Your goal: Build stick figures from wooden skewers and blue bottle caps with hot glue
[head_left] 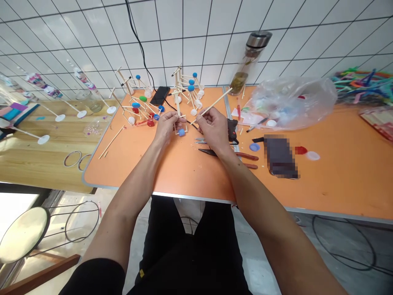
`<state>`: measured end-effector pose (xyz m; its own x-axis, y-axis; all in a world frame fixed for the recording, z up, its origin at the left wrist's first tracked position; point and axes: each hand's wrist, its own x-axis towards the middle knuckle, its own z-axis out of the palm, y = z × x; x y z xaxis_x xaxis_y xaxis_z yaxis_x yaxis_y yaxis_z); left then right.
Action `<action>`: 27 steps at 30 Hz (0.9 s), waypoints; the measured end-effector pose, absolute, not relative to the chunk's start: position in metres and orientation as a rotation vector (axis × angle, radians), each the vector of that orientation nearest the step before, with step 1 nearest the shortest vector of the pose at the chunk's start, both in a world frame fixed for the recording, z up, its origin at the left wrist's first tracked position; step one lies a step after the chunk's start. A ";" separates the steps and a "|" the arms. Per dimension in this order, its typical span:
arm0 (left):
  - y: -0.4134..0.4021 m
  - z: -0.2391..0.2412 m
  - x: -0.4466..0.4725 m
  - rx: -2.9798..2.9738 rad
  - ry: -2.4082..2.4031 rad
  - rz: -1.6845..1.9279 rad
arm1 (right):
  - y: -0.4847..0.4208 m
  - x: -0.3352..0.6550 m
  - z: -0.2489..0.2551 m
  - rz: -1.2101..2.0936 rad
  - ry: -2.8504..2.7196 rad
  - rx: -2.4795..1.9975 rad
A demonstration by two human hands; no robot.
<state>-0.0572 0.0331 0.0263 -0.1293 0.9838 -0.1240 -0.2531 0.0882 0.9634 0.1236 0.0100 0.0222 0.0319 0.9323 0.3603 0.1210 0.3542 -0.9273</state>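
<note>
My left hand [166, 126] is closed on a small frame of wooden sticks [178, 107], which has a blue bottle cap [182, 132] at its lower end. Between the fingers of my right hand [214, 128] is a long thin wooden stick [218, 99], slanting up to the right. Its lower tip points toward the frame; whether they touch I cannot tell. Under my right wrist lie pliers [245, 156] with red handles, and small scissors [201, 140] show beside that hand. Several finished-looking stick models with coloured caps [190, 88] stand behind my hands.
A black phone [160, 96] lies at the back among the models. Further right are a glass tea bottle [242, 69], a plastic bag [294, 102], a blurred dark device [280, 156] and loose caps [313, 155]. One loose stick [111, 142] lies left, near a wooden table [37, 164].
</note>
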 end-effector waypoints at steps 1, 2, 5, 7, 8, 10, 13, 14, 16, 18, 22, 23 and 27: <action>0.034 0.025 -0.058 0.870 1.166 1.345 | 0.010 0.124 0.023 0.837 -1.398 -1.023; 0.035 0.023 -0.059 0.864 1.158 1.349 | 0.009 0.125 0.023 0.826 -1.393 -1.016; 0.038 0.020 -0.060 0.846 1.143 1.357 | 0.008 0.124 0.024 0.792 -1.378 -1.030; 0.038 0.021 -0.060 0.846 1.144 1.352 | 0.009 0.123 0.023 0.799 -1.352 -1.034; 0.037 0.021 -0.060 0.846 1.146 1.348 | 0.010 0.122 0.023 0.808 -1.335 -1.027; 0.036 0.024 -0.059 0.848 1.144 1.341 | 0.011 0.122 0.022 0.834 -1.299 -0.998; 0.033 0.027 -0.058 0.845 1.152 1.346 | 0.014 0.124 0.021 0.895 -1.278 -0.966; 0.033 0.027 -0.058 0.845 1.158 1.348 | 0.015 0.125 0.021 0.912 -1.279 -0.967; 0.033 0.028 -0.058 0.844 1.168 1.347 | 0.018 0.129 0.020 0.932 -1.285 -0.976; 0.033 0.027 -0.058 0.846 1.162 1.348 | 0.021 0.132 0.018 0.937 -1.284 -0.977; 0.034 0.026 -0.059 0.845 1.152 1.366 | 0.023 0.134 0.018 0.946 -1.245 -0.967; 0.034 0.025 -0.059 0.846 1.149 1.368 | 0.023 0.134 0.019 0.954 -1.223 -0.964; 0.036 0.023 -0.060 0.851 1.142 1.369 | 0.022 0.133 0.024 1.005 -1.160 -0.980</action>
